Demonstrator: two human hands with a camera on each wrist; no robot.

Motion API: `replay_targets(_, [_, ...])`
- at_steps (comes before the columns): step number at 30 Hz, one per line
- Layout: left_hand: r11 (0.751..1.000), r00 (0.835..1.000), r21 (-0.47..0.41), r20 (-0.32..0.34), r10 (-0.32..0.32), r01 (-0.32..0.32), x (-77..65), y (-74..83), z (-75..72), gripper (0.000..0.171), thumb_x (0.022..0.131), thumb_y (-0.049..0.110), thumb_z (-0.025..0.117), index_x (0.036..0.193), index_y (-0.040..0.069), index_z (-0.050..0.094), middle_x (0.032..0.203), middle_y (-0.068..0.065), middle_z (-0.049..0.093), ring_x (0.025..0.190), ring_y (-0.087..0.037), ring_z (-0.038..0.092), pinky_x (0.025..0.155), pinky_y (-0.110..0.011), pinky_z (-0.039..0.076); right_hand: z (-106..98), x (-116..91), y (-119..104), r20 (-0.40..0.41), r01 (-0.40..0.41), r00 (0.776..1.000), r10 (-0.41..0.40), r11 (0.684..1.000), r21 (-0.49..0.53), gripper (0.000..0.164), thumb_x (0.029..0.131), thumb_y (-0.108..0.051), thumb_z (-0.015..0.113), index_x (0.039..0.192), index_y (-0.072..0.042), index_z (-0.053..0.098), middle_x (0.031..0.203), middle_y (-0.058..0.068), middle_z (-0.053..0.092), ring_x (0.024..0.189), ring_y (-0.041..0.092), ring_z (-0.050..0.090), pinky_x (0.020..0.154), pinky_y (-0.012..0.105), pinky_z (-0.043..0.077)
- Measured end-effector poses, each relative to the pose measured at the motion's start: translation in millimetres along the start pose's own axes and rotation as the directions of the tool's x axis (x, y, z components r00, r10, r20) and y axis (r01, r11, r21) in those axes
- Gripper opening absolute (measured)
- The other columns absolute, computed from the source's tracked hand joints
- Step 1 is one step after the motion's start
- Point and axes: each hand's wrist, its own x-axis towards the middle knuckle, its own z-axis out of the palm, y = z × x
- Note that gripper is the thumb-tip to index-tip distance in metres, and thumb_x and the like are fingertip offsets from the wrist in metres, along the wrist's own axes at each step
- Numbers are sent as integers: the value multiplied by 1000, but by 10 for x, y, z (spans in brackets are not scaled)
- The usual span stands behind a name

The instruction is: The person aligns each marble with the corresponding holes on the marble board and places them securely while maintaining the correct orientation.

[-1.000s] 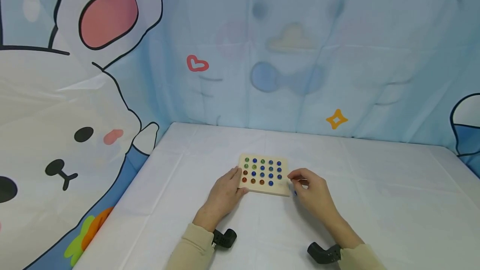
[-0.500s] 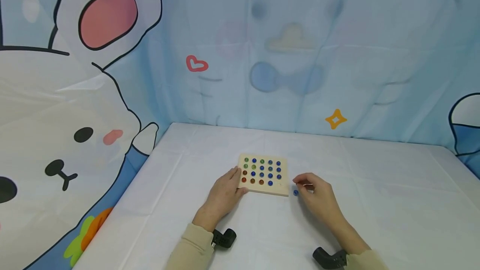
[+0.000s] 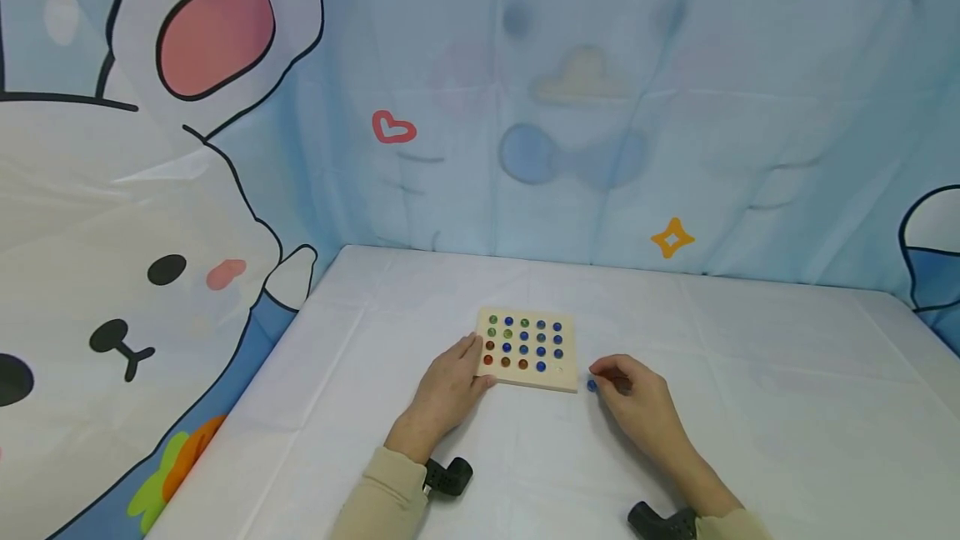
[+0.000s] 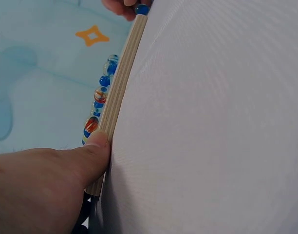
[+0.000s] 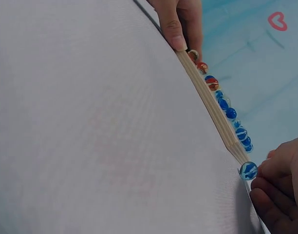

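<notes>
My left hand [image 3: 448, 390] holds the left end of a pale wooden board [image 3: 557, 378], its thumb [image 4: 97, 139] on the near edge. Rows of glass marbles [image 3: 524, 349], blue, green and orange-red, sit in the board's hollows; one hollow [image 3: 558, 368] at the near right corner is bare. Just off the board's right edge lies a blue swirled marble [image 5: 249, 170] on the white cloth. My right hand [image 3: 637, 398] is bent low over it, thumb and fingertips right at its side; I cannot tell whether they pinch it.
A white cloth [image 3: 787, 407] covers the table. Behind it hangs a light blue printed curtain [image 3: 750, 148], with a large cartoon animal [image 3: 150, 207] on the left. Each wrist wears a black camera mount, the left one [image 3: 450, 477] close to the table.
My right hand has drawn back from the board's right edge and lowered to the loose blue marble, which came into fuller view. The left hand and board have stayed put.
</notes>
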Motion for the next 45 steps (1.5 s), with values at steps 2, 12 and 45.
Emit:
replay_targets(2, [1000,1000,1,-2,2,-2,-3,-2,0,63,99,32,60,148,-3,41,152,-19,44,140,-31,46,116,-40,41,2,-5,7,3,-3,1000,3,1000,1,16,89,-1,69,102,-10,69,99,1,71,92,15,66,78,23,58])
replay_targets(12, [1000,1000,9,-4,11,-11,-3,-10,5,63,99,32,60,148,-4,41,152,-20,44,140,-31,46,115,-40,42,6,-17,25,59,-12,998,11,1000,25,21,87,-2,70,108,-8,66,103,3,69,91,14,64,77,21,57])
replay_targets(45, [999,999,34,-22,37,-37,-17,6,-20,63,99,33,59,146,-6,42,150,-21,46,139,-32,47,114,-41,43,9,-34,-11,63,-11,998,12,1000,-13,21,88,2,69,106,-10,67,100,1,68,91,13,62,77,22,56])
